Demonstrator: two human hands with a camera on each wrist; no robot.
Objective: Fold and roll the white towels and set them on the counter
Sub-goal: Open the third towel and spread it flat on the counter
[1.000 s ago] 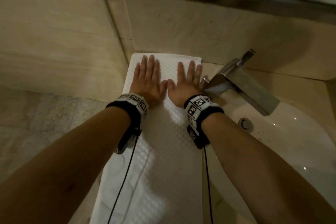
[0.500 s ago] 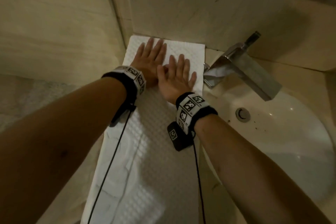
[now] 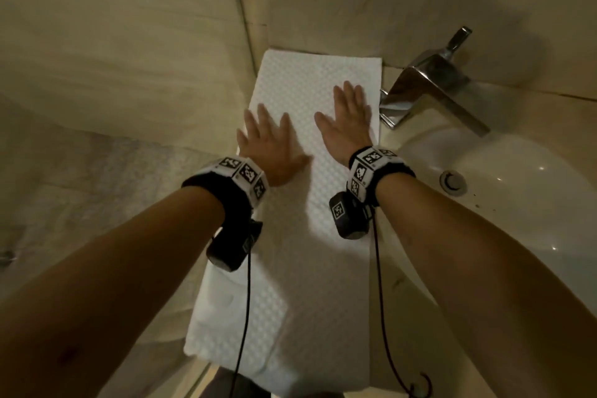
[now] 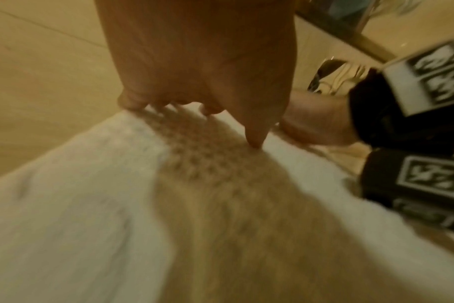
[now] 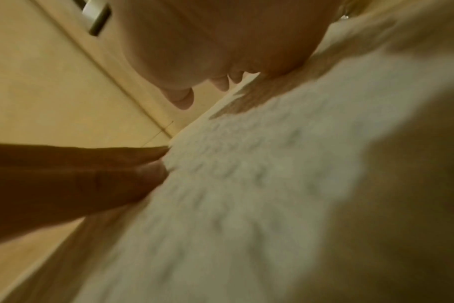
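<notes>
Two flat hands, left hand [image 3: 270, 145] and right hand [image 3: 347, 121], press towel [image 3: 310, 236].

Two flat hands, palms down, side by side

Both bare forearms reach forward, each wrist wrapped in a black band with patterned white tags. The left hand [image 3: 269, 145] lies palm down with straight fingers spread apart, thumb out toward the right hand [image 3: 347, 121]. That hand sits slightly farther forward, palm down too, fingers straight and close together, thumb angled left. The hands are apart.

White towel [image 3: 310, 236] of waffle-textured cloth; faucet [image 3: 429, 87] of polished metal; sink [image 3: 533, 203] glossy, smooth
</notes>
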